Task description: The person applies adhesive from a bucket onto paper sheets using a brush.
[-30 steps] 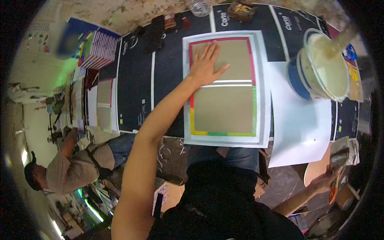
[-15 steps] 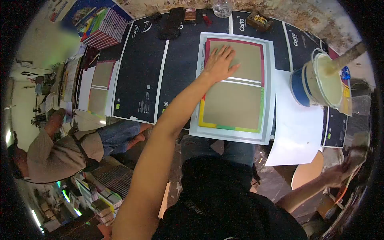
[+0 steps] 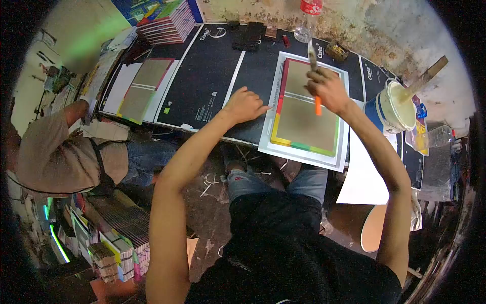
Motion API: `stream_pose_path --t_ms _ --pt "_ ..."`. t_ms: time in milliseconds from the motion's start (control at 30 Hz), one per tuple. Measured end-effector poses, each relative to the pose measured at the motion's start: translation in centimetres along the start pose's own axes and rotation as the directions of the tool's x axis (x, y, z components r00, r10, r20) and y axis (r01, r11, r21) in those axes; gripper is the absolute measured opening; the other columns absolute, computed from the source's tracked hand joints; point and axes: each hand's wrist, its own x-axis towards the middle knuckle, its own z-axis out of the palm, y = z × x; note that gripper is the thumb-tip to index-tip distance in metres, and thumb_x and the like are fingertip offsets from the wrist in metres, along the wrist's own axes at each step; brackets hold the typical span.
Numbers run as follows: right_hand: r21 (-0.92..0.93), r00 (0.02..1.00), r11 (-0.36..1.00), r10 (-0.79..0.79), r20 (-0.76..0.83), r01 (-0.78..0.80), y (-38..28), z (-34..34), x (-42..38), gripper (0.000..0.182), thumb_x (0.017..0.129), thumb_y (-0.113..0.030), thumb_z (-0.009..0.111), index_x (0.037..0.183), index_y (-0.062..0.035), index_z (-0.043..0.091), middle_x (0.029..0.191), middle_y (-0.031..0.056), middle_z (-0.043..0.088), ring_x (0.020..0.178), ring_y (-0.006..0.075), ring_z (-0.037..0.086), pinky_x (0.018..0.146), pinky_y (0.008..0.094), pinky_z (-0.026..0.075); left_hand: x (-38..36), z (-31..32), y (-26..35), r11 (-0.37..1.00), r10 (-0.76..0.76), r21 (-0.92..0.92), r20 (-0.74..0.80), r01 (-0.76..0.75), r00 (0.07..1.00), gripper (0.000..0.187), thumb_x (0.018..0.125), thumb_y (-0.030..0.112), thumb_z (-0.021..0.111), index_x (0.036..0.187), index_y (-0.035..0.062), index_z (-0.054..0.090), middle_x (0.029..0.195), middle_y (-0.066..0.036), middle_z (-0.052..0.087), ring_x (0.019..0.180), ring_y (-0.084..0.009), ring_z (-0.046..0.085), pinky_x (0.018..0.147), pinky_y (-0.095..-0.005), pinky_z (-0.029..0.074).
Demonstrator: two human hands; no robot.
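Note:
My right hand (image 3: 329,91) is closed around an orange-handled tool (image 3: 318,105) with a narrow, blade-like grey end pointing up. Its exact kind is hard to make out. Beneath it lies a printed cover sheet (image 3: 342,134) with white margins, bearing two grey-brown boards (image 3: 308,123) set one above the other. Coloured strips of red, yellow and green show around the boards. My left hand (image 3: 246,105) is just left of the sheet with thumb and fingers apart, holding nothing.
A pail (image 3: 378,112) with pale paste and a wooden stick (image 3: 428,73) stands at right beside white paper (image 3: 362,175). A bottle (image 3: 304,33) and small box (image 3: 336,50) are behind. Left are stacked books (image 3: 167,25), another board-covered sheet (image 3: 139,96) and a seated person (image 3: 61,157).
My left hand has left the boards and moved down-left to the table. My right hand has come from the lower right to above the boards, now holding the orange-handled tool. The view has shifted.

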Motion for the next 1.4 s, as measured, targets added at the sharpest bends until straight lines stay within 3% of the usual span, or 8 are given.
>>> stream_pose_path --t_ms 133,600,1133,1200,1233,1300,1367,1400 --pt "-0.183 0.97 0.969 -0.129 0.204 0.167 -1.0 3.7 4.3 0.014 0.074 -0.019 0.058 0.069 -0.0106 0.068 0.099 0.0028 0.064 0.111 0.0246 0.052 0.086 0.0348 0.051 -0.6 -1.3 -1.5 0.991 -0.07 0.118 0.081 0.061 0.994 0.043 0.091 0.035 0.053 0.059 0.0089 0.065 0.065 -0.01 0.064 0.064 -0.0272 0.063 0.072 -0.0403 0.047" --pt "-0.272 0.996 0.958 -0.073 0.06 0.086 3.0 7.4 6.4 0.02 0.077 -0.025 0.055 0.067 -0.0125 0.066 0.088 0.0009 0.065 0.098 0.0227 0.056 0.08 0.0345 0.051 -0.7 -1.7 -4.6 0.934 -0.357 0.037 0.017 0.356 0.934 0.047 0.09 0.037 0.054 0.058 0.0032 0.061 0.064 -0.017 0.063 0.062 -0.0369 0.061 0.069 -0.0458 0.048" --pt "-0.291 0.982 0.94 -0.16 0.097 0.181 1.6 4.8 4.4 0.02 0.075 -0.029 0.055 0.06 -0.0182 0.064 0.064 0.0018 0.063 0.076 0.0206 0.06 0.081 0.036 0.043 2.6 -4.0 0.8 0.992 -0.121 -0.04 -0.058 0.119 0.991 0.048 0.092 0.033 0.054 0.054 0.0042 0.063 0.057 -0.016 0.061 0.058 -0.0339 0.062 0.07 -0.045 0.051" --pt "-0.259 0.981 0.961 -0.053 0.186 0.101 2.3 5.5 3.9 0.016 0.076 -0.028 0.056 0.064 -0.0203 0.064 0.071 0.0013 0.065 0.08 0.02 0.061 0.086 0.0366 0.043 3.1 -4.2 0.3 0.947 -0.321 0.094 0.197 0.308 0.927 0.049 0.094 0.036 0.05 0.06 0.0039 0.067 0.066 -0.017 0.065 0.067 -0.0358 0.065 0.074 -0.0469 0.051" --pt "-0.19 0.993 0.976 -0.115 -0.025 0.108 2.4 4.0 3.1 0.013 0.076 -0.026 0.057 0.068 -0.0211 0.065 0.079 0.0014 0.066 0.083 0.0194 0.062 0.091 0.039 0.043 3.7 -6.3 0.3 0.889 -0.437 0.019 0.332 0.457 0.836 0.046 0.093 0.042 0.049 0.082 0.0033 0.071 0.081 -0.021 0.068 0.08 -0.0381 0.066 0.077 -0.0491 0.051" --pt "-0.205 0.995 0.976 0.086 0.056 -0.073 3.9 5.7 1.0 0.01 0.074 -0.022 0.06 0.079 -0.0189 0.068 0.083 0.0048 0.065 0.093 0.0243 0.06 0.097 0.0437 0.04 5.0 -7.9 -1.7 0.917 -0.378 -0.106 0.084 0.386 0.922 0.062 0.088 0.05 0.053 0.131 0.0051 0.048 0.103 -0.028 0.063 0.095 -0.0433 0.061 0.081 -0.0514 0.049" --pt "0.1 0.954 0.971 0.233 -0.187 -0.217 5.8 6.2 -0.4 0.019 0.074 -0.018 0.059 0.089 -0.0085 0.067 0.095 0.0127 0.065 0.1 0.0313 0.057 0.096 0.0446 0.04 9.3 -14.7 -4.1 0.956 -0.294 -0.091 -0.232 0.28 0.927 0.06 0.087 0.049 0.055 0.126 0.004 0.048 0.105 -0.027 0.062 0.092 -0.0435 0.061 0.081 -0.0506 0.049" --pt "0.137 0.929 0.947 0.314 -0.197 -0.291 6.5 5.7 -0.7 0.022 0.075 -0.015 0.06 0.094 -0.0052 0.067 0.1 0.0141 0.064 0.102 0.0333 0.057 0.093 0.0441 0.042 12.4 -21.7 -3.3 0.823 -0.542 -0.109 0.143 0.557 0.828 0.056 0.082 0.041 0.064 0.117 -0.0013 0.053 0.097 -0.023 0.065 0.086 -0.0401 0.063 0.079 -0.0485 0.049"
